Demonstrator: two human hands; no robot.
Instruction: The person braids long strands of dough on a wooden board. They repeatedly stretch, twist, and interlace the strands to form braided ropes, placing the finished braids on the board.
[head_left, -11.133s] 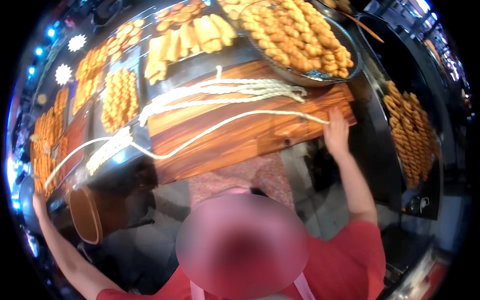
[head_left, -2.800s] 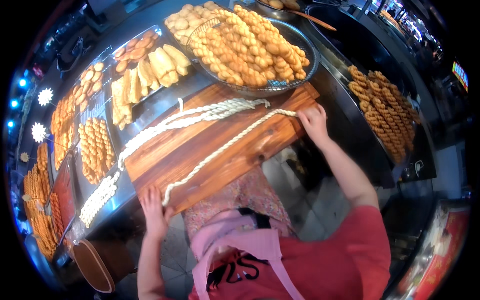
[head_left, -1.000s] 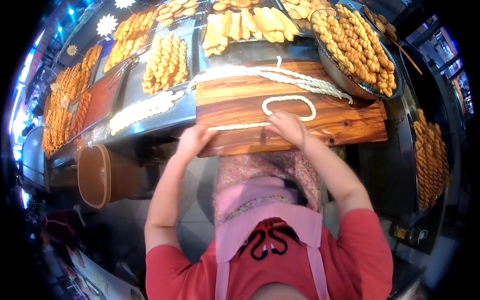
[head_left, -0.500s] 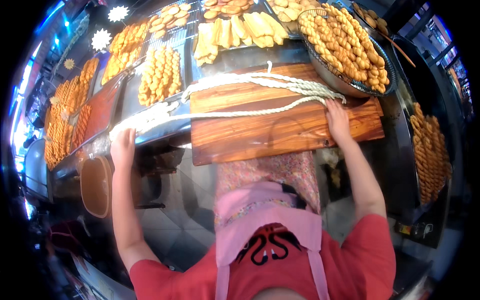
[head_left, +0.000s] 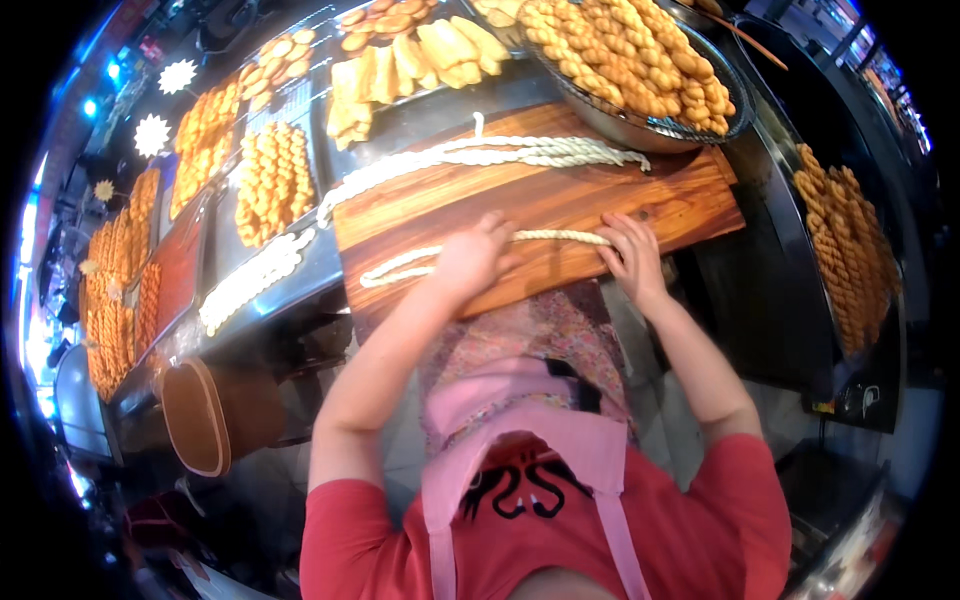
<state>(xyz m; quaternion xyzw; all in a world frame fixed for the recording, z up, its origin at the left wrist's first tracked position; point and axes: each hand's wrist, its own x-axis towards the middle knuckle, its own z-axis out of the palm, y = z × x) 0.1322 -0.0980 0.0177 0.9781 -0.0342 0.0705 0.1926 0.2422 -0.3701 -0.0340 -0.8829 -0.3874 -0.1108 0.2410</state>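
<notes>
On the wooden board [head_left: 400, 225] lies a pale twisted dough strand [head_left: 555, 236], doubled back into a loop at its left end. My left hand [head_left: 472, 258] is closed over the middle of this strand, hiding part of it. The fingers of my right hand [head_left: 632, 250] grip its right end, the thumb underneath. Farther back, a bundle of long raw dough ropes [head_left: 500, 152] stretches across the board, its left end hanging past the edge. To the left, several shorter raw dough twists [head_left: 255, 280] rest on the metal counter.
A wire basket over a bowl holds fried dough twists [head_left: 640, 70] at the back right. Trays of fried twists [head_left: 275, 185], flat fried dough sticks [head_left: 420, 65] and round cakes [head_left: 275, 62] line the back. A brown bin [head_left: 195, 415] stands below left; more twists [head_left: 845, 250] lie right.
My left hand has come from the far left counter onto the board. The long single strand is now shorter, folded and nearer to me, apart from the bundle. My right hand has moved nearer too.
</notes>
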